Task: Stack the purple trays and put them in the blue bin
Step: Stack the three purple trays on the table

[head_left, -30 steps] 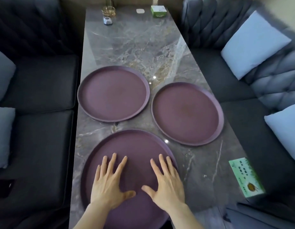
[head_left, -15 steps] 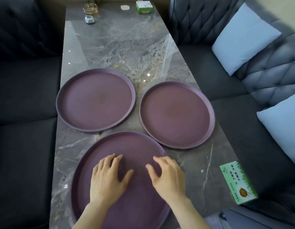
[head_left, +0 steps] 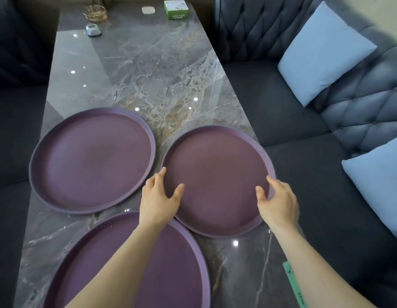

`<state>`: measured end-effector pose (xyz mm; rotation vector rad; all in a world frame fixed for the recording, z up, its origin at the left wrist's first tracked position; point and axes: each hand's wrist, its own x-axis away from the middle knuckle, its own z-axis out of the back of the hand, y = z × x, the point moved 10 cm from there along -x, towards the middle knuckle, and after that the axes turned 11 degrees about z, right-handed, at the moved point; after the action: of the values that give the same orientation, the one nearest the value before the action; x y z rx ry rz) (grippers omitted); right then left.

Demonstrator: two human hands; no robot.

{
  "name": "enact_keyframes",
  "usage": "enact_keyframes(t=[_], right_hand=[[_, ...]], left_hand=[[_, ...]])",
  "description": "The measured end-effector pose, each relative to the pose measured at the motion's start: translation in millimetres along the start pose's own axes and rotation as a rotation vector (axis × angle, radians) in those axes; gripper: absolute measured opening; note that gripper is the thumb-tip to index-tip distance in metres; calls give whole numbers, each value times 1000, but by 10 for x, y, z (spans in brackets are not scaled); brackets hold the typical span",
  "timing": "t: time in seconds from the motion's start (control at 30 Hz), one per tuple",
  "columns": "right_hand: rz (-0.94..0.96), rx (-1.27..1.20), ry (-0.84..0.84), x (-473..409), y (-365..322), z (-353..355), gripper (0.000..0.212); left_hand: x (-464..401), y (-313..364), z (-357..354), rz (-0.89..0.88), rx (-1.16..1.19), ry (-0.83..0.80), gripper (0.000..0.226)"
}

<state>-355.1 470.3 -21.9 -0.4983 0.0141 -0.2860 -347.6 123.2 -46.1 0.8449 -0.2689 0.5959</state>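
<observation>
Grey veined marble forms the long table (head_left: pixel 148 70), which runs away from the camera between dark tufted sofas (head_left: pixel 304 141) on both sides. Nearest the camera lies the near purple tray (head_left: pixel 148 270), its lower part cut off by the picture's edge; the left forearm crosses above it. A green card (head_left: pixel 293 283) shows at the table's right edge, partly hidden behind the right forearm.

Just beyond, the right purple tray (head_left: pixel 215 174) rests flat on the marble, its near rim seeming to overlap the near tray's far rim. The left hand (head_left: pixel 158 198) is at its left rim, fingers spread and slightly curled, thumb over the tray's inner face. The right hand (head_left: pixel 278 201) is at the tray's right rim, fingers apart and bent over the edge. Whether either hand actually grips the rim cannot be told; neither is closed around it.

To the left, the left purple tray (head_left: pixel 91 158) lies flat, its rim just beside the right tray's rim. Pale blue cushions (head_left: pixel 326 50) lean on the right sofa. At the far end stand a small grey object (head_left: pixel 93 30), a gold wire dish (head_left: pixel 95 12), a white pad (head_left: pixel 148 10) and a green box (head_left: pixel 176 9). No blue bin is in view.
</observation>
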Motion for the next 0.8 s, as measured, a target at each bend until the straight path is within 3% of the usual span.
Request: enact_keyframes(t=[0.17,0.43,0.67,0.8], right_hand=[[-109,-178,-97,-266,114,-190,69],[-295,-517,35,-343,233,-135,67],[-311,-398,198,57,185,149,58],[-297,-342,196,564,34,107,45]], left_hand=[[-205,96,-125,120,112,-20,84],[-243,-14,-148,240,515,-51,80],[65,-147,411,206,415,180,57],[382,-579,784,243,357,272,40]])
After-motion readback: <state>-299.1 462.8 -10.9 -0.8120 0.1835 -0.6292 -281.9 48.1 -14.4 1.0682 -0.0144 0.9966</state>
